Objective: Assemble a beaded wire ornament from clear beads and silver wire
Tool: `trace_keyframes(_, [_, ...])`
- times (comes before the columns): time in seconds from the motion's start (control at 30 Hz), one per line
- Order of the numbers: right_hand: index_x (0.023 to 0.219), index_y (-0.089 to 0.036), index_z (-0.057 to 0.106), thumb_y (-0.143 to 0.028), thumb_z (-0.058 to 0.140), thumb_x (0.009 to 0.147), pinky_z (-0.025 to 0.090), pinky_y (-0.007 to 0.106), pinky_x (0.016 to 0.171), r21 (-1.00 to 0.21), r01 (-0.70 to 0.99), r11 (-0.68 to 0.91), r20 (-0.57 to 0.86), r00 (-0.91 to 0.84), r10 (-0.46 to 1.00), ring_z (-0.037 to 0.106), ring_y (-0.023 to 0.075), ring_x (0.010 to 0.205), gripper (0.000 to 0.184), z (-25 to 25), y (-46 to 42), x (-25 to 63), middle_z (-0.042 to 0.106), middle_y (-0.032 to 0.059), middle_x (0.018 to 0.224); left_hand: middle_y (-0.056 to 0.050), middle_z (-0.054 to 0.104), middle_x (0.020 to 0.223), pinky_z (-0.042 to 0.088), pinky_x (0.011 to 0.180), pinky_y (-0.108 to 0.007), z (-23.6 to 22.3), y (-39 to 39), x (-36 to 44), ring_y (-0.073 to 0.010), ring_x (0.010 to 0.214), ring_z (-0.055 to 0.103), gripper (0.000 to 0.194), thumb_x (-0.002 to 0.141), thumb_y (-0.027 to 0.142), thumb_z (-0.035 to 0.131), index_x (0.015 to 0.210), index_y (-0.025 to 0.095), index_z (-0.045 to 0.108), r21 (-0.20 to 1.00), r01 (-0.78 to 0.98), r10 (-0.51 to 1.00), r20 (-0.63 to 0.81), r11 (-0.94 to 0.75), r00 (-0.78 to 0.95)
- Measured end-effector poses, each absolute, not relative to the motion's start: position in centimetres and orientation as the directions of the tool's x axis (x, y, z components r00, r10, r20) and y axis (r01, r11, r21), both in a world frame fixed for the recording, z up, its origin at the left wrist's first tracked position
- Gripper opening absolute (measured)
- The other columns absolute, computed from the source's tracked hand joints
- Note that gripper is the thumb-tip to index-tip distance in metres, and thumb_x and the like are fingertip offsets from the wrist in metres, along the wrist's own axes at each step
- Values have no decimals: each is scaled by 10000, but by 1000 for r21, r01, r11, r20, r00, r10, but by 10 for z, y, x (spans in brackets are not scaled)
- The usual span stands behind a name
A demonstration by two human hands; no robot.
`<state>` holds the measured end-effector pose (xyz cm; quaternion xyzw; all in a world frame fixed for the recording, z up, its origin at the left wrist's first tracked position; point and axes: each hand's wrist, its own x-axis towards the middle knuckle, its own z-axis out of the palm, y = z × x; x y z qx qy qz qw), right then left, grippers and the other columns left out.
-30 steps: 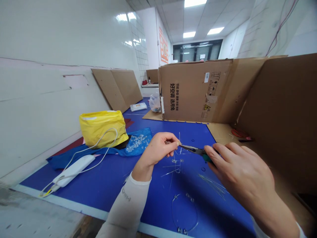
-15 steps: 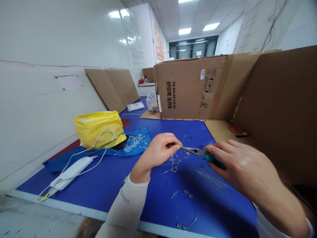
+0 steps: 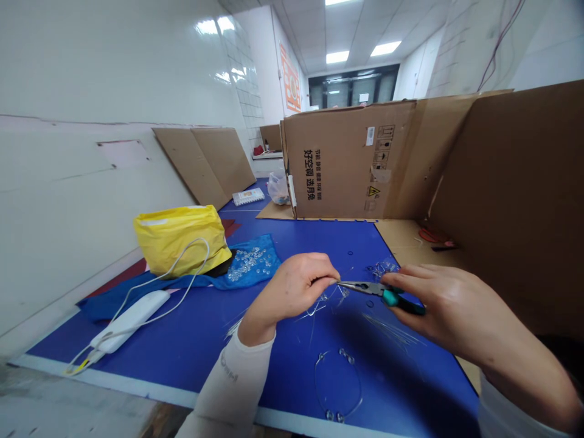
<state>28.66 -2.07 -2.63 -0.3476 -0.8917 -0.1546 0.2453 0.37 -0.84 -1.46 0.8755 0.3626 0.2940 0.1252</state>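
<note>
My right hand [image 3: 438, 298] is wrapped round the green handles of needle-nose pliers [image 3: 365, 287]. The jaws of the pliers point left and meet the fingertips of my left hand [image 3: 303, 280]. Thumb and forefinger of that hand pinch a thin wire, mostly hidden at the jaw tips. Clear beads [image 3: 343, 292] on bent wire hang just under the pliers. Below, a wire loop with several clear beads [image 3: 340, 417] lies on the blue table [image 3: 292, 377]. Loose straight wires [image 3: 392, 331] are under my right hand.
Clear beads [image 3: 250, 263] lie on a blue cloth beside a yellow bag [image 3: 182, 240]. A white power strip [image 3: 130, 322] with its cable is at the left. Cardboard [image 3: 347, 164] stands at the back and right. Scissors with orange handles [image 3: 433, 237] rest near the right panel.
Both hands and the pliers have moved slightly down, with the right hand also shifting a little to the right. The beaded wire beneath the pliers has shifted, too.
</note>
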Motion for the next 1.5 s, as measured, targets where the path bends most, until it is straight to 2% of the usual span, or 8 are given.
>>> trace_keyframes(0.23, [1130,-226,759,-281,643,929,555,352,692,-15,680,733,523,-620,585,732,212,766,239,-24,-20,293,796,76,1023,-71,762,908,501,794,-309,-7,-11,1,-200,850,681,194,981,188,571,932,194,759,499,489,696,453,-716,557])
trace_keyframes(0.43, [1168,-253,747,-289,654,920,552,348,643,-140,673,727,520,-574,632,715,206,746,267,-18,-20,289,785,39,978,-48,718,824,470,632,-251,-5,-15,4,-140,690,636,154,916,165,624,885,176,774,657,465,802,433,-593,411])
trace_keyframes(0.57, [1159,-270,747,-319,660,935,555,324,640,-283,632,722,524,-528,668,713,188,741,245,-14,-19,287,786,31,987,-17,653,716,424,489,-216,-9,-15,9,-88,512,542,140,893,220,631,828,152,736,858,338,911,297,-386,288])
trace_keyframes(0.77, [1146,-261,764,-346,724,882,586,358,774,-565,545,619,565,-292,772,756,246,906,281,-20,-13,281,811,57,1064,8,609,657,447,490,-208,-16,-11,17,-82,511,524,160,847,274,682,866,127,742,952,178,944,197,-248,264])
trace_keyframes(0.9, [1129,-232,756,-380,744,842,578,413,846,-765,386,516,502,-145,853,754,278,950,323,-28,-5,259,813,80,1064,9,607,648,445,493,-212,-17,-14,27,-81,507,522,190,846,298,693,870,117,746,962,176,942,150,-209,299])
trace_keyframes(1.03, [1054,-214,744,-368,751,789,562,411,881,-881,143,451,429,-162,889,735,268,967,307,-34,5,242,800,90,1044,-8,647,709,446,493,-218,-18,-18,37,-87,520,542,168,864,270,669,873,127,755,935,239,922,167,-261,350])
trace_keyframes(1.23, [921,-233,712,-308,780,758,493,326,710,-910,12,414,406,-172,898,622,177,761,192,-35,7,244,689,15,847,-31,705,799,440,556,-231,-21,-21,41,-104,603,586,150,899,200,643,862,147,779,799,375,866,335,-469,371])
trace_keyframes(1.5, [864,-219,663,-310,777,792,422,289,575,-938,-145,316,343,-237,909,536,126,616,162,-32,-1,240,607,-15,761,-31,732,805,424,614,-236,-20,-24,43,-122,696,601,148,900,140,649,863,152,791,709,430,822,401,-558,405])
